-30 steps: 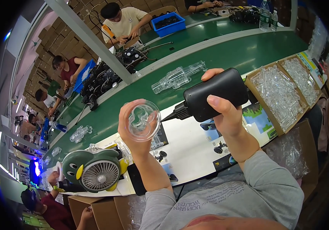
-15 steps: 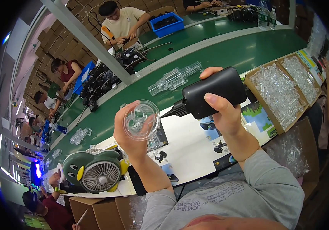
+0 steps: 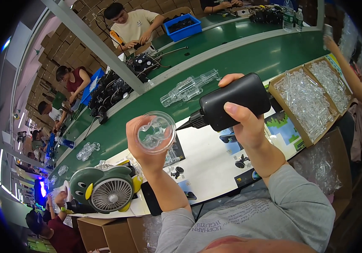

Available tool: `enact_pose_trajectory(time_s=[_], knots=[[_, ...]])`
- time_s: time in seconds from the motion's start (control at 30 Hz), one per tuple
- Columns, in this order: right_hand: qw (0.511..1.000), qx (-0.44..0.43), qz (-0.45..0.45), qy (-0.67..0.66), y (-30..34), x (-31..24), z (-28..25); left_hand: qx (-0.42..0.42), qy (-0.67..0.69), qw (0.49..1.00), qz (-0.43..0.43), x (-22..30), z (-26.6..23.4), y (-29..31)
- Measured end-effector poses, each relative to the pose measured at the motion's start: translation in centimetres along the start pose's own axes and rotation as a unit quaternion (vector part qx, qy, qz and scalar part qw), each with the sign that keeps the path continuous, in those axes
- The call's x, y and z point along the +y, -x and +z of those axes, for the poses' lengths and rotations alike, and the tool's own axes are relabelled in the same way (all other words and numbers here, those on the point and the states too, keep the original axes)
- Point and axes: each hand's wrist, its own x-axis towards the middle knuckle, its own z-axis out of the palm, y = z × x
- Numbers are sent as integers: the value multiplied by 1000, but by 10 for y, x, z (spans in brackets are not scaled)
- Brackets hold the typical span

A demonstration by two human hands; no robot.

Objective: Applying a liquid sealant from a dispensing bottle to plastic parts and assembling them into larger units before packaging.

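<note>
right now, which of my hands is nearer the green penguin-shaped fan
Left. The left hand is above and right of the fan in view; the right hand, around the black bottle, is farther right.

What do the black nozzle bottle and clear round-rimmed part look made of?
Black bottle: likely plastic, satin; soft highlights, rounded edges.
Clear part: probably plastic, glossy; left hand shows through it, bright rim highlights; glass not ruled out.

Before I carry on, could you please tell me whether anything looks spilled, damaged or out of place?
I see no spill or damage at the black bottle or the held clear part. Only the penguin-shaped fan on the left looks mildly odd, a playful shape near clear pieces.
</note>
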Motion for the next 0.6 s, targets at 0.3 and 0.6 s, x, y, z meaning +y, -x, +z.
enact_pose_trajectory(time_s=[0.3,0.6], knots=[[1000,1,10,-6,1,-1,1,11,25,998,57,-10,0,3],[1000,13,0,-21,0,-3,1,-6,-80,994,68,-4,-3,-2]])
